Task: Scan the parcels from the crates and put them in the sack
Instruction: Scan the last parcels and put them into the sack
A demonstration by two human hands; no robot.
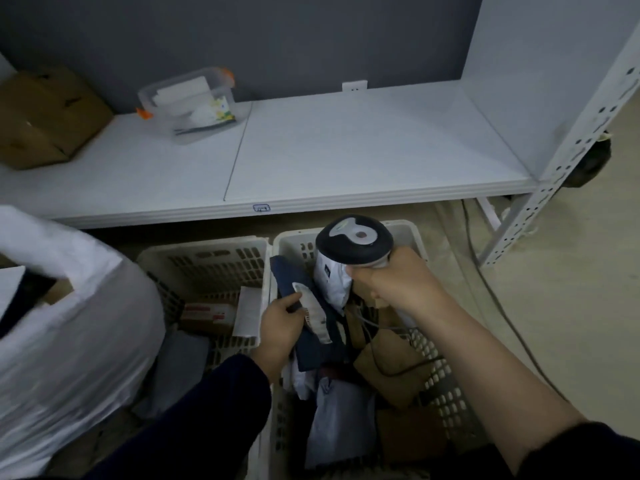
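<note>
Lying at 7 o'clock of the black domed scanner gripped by right fingers — the navy plastic parcel is pinched by left fingers.

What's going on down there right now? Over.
Left hand grips navy parcel over right crate. Right hand holds scanner above it. Sack at left, nothing blocking.

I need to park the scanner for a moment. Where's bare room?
The shelf is bare from the clear container right to the perforated upright. Crowded: the right crate, where the left hand pinches a dark parcel and the right hand grips the scanner.
</note>
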